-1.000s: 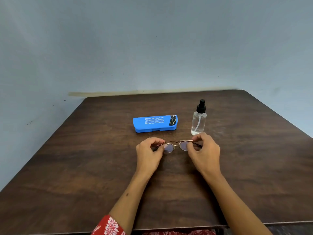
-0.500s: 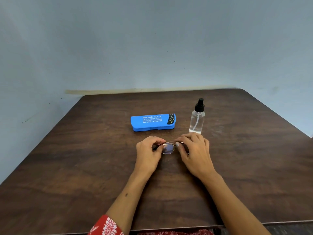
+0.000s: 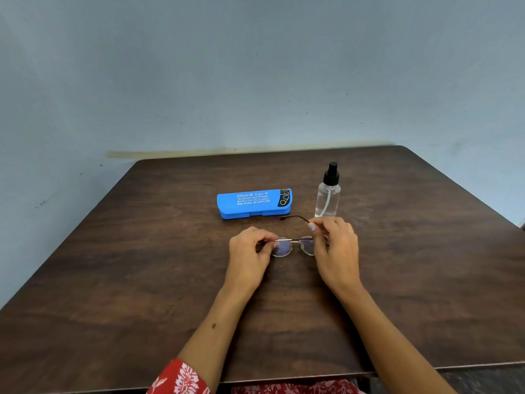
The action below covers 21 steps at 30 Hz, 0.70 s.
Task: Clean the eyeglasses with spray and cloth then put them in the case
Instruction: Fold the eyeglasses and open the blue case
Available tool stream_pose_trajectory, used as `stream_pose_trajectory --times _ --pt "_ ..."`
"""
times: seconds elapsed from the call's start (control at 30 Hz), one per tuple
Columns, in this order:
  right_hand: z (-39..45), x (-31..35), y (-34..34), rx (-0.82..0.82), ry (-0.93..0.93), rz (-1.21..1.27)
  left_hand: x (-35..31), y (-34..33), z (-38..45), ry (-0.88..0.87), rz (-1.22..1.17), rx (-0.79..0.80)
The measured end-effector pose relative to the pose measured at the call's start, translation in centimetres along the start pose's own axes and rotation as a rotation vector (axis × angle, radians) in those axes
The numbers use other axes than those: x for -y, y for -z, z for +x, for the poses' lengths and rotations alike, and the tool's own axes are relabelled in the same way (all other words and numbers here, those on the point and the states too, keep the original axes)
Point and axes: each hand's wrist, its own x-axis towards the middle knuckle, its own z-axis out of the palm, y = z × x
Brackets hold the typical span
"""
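A: Head view: eyeglasses (image 3: pixel 295 245) held just above the table (image 3: pixel 142 265), in front of the closed blue case (image 3: pixel 253 203) and spray bottle (image 3: pixel 327 194).
B: Grips?
A: Left hand (image 3: pixel 250 251) pinches the left rim end. Right hand (image 3: pixel 335 245) pinches the right temple arm (image 3: pixel 294 218), swung out toward the case.
B: Advice: looks like unfolding. Brace the frame, swing at the hinge, keep fingers off the lenses. No cloth visible.
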Motion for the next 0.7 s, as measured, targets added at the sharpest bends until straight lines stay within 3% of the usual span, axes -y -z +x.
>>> stream_pose_trajectory --times 0.37,0.7 --pt "0.36 -0.51 0.18 -0.228 -0.224 0.287 0.22 -0.27 -0.06 -0.132 0.198 -0.024" --pt "0.69 0.04 0.88 -0.228 -0.379 0.473 -0.17 -0.32 0.17 -0.248 0.456 0.112"
